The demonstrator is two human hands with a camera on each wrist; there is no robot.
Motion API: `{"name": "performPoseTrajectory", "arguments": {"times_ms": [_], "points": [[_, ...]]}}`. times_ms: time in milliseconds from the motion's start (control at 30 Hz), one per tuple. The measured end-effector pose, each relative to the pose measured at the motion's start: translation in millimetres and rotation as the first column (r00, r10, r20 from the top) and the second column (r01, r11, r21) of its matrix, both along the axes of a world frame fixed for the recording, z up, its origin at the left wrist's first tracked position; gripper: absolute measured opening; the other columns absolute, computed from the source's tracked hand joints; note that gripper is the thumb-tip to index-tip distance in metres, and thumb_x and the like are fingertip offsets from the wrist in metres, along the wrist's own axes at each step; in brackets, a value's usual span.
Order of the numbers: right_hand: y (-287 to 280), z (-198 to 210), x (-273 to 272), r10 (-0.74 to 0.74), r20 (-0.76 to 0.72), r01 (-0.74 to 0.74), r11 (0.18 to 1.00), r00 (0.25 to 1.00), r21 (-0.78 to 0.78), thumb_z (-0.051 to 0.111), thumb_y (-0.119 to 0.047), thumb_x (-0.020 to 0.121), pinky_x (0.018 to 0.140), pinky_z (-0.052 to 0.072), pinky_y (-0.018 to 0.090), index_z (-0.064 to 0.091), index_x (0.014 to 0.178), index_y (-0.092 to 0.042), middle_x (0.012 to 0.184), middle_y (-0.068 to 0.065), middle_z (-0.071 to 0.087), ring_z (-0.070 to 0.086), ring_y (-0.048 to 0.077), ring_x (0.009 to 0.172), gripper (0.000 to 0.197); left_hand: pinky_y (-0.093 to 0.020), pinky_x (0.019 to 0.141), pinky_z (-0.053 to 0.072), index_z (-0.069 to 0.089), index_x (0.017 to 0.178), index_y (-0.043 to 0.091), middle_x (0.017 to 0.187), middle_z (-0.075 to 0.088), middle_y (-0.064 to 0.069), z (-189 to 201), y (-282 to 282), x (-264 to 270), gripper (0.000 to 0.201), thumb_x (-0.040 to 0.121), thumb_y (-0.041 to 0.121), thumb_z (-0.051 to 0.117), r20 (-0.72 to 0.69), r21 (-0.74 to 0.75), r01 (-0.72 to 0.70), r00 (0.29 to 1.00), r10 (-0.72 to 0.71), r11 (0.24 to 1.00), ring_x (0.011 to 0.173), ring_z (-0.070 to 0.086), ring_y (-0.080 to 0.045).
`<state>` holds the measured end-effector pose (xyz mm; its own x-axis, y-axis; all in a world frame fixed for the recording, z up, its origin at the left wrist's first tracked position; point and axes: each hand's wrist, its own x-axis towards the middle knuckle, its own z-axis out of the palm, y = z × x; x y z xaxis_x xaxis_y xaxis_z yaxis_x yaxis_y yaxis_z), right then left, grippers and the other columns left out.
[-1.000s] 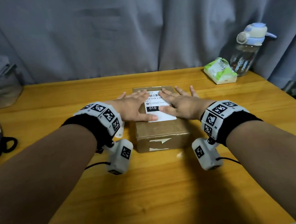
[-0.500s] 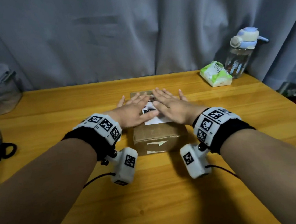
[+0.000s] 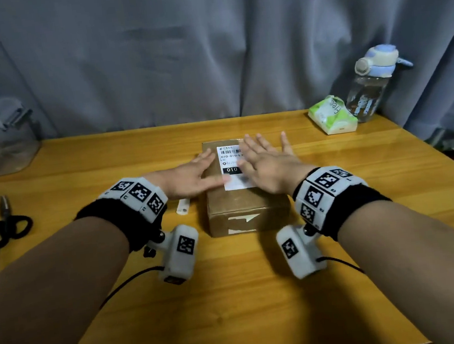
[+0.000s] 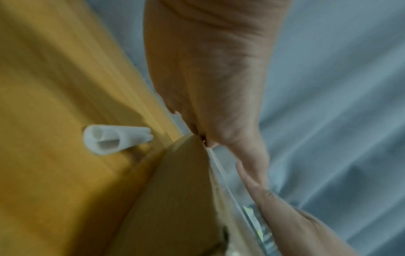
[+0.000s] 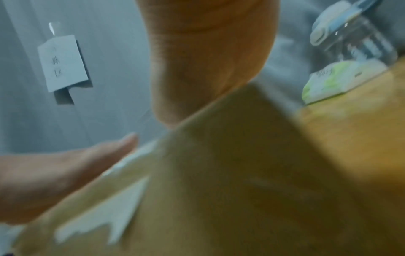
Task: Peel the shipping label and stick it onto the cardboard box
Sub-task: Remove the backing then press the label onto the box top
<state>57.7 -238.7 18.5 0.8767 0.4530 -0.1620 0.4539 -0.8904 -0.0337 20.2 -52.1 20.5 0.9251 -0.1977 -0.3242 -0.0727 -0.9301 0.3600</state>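
both hands flat, fingers straight, grasping nothing: left hand (image 3: 190,177) rests on left edge of brown cardboard box (image 3: 241,209), thumb on white printed shipping label (image 3: 232,168); right hand (image 3: 268,164) covers label's right side. label lies stuck on box top, box mid yellow wooden counter (image 3: 233,297). small white rolled backing strip (image 3: 183,206) on counter just left of box.

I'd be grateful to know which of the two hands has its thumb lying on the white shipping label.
The left hand: its thumb lies across the shipping label's lower left corner on the cardboard box. The right hand covers the label's right side with its palm and fingers.
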Motion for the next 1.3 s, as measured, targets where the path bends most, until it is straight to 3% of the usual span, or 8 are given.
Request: {"name": "performPoseTrajectory", "arguments": {"times_ms": [100,200,333,567,700,833,1033,1300], "points": [[20,-7,-6,-0.004,-0.102,0.009,0.999,0.995,0.051,0.010,-0.046,0.098,0.113,-0.021,0.057,-0.002,0.150,-0.034,0.161,-0.010,-0.010,-0.010,0.017,0.149,0.055,-0.036,0.122,-0.003,0.009,0.150,0.022,0.160,-0.003,0.006,-12,3,-1,0.057,0.099,0.036,0.030,0.054,-0.180,-0.075,0.995,0.086,0.981,0.148,-0.002,-0.013],[22,-10,-6,-0.009,-0.140,0.011,1.000,0.990,0.009,0.011,-0.060,0.093,0.111,-0.020,0.060,-0.003,0.149,-0.037,0.160,-0.012,-0.011,-0.011,0.019,0.149,0.062,-0.045,0.121,-0.002,0.005,0.150,0.025,0.159,-0.008,0.010,-20,2,0,0.054,0.100,0.034,0.024,0.063,-0.110,-0.075,0.995,0.082,0.991,0.148,-0.004,-0.011],[22,-7,-19,0.039,-0.172,-0.048,0.997,0.984,-0.052,0.014,-0.070,0.088,0.111,-0.018,0.061,-0.008,0.150,-0.032,0.160,-0.012,-0.013,-0.013,0.020,0.148,0.076,-0.045,0.118,-0.004,0.003,0.150,0.027,0.160,-0.007,0.010,-16,-2,2,0.053,0.100,0.036,0.020,0.069,0.013,-0.098,0.993,0.096,0.995,0.148,-0.004,-0.011],[3,0,-20,0.043,-0.199,-0.011,0.987,0.979,0.163,0.012,-0.045,0.100,0.117,-0.015,0.045,0.000,0.152,-0.023,0.162,-0.006,-0.003,-0.005,0.010,0.149,0.058,-0.042,0.121,0.003,0.015,0.149,0.022,0.160,0.008,0.002,-10,-36,3,0.052,0.100,0.038,0.019,0.236,0.026,-0.068,0.970,0.060,0.997,0.148,0.005,-0.015],[-9,-5,-15,0.008,-0.159,-0.001,0.999,0.987,0.046,0.011,-0.056,0.096,0.114,-0.018,0.055,-0.002,0.150,-0.033,0.160,-0.013,-0.007,-0.010,0.012,0.148,0.060,-0.051,0.117,0.006,0.007,0.149,0.031,0.160,0.004,0.013,-12,-41,12,0.059,0.095,0.051,0.020,0.171,0.197,-0.072,0.985,0.038,0.978,0.147,0.002,-0.017],[-16,-4,-7,-0.028,-0.184,0.032,0.999,0.982,0.020,0.018,-0.077,0.082,0.112,-0.016,0.062,-0.004,0.148,-0.041,0.159,-0.018,-0.010,-0.013,0.018,0.148,0.080,-0.053,0.113,0.013,0.003,0.147,0.039,0.159,0.000,0.019,-5,-31,26,0.087,0.074,0.083,0.018,0.145,0.368,-0.092,0.989,0.041,0.925,0.146,0.006,-0.022],[-22,-10,-9,-0.094,-0.193,0.107,0.992,0.977,0.061,0.021,-0.080,0.078,0.114,-0.013,0.060,-0.003,0.148,-0.042,0.160,-0.012,-0.015,-0.012,0.023,0.148,0.083,-0.053,0.118,-0.001,0.001,0.149,0.029,0.160,-0.002,0.009,-12,-22,21,0.095,0.073,0.082,0.023,0.176,0.239,-0.177,0.975,0.137,0.955,0.148,-0.002,-0.021],[-3,-14,17,-0.140,-0.208,0.170,0.977,0.968,0.131,0.011,-0.062,0.093,0.115,-0.013,0.058,0.001,0.145,-0.049,0.160,-0.006,-0.016,-0.008,0.025,0.149,0.055,-0.048,0.117,0.019,0.012,0.150,0.023,0.157,0.023,-0.006,-21,7,29,0.083,0.083,0.071,0.026,0.257,0.096,-0.335,0.918,0.302,0.937,0.144,0.018,-0.031]]}}
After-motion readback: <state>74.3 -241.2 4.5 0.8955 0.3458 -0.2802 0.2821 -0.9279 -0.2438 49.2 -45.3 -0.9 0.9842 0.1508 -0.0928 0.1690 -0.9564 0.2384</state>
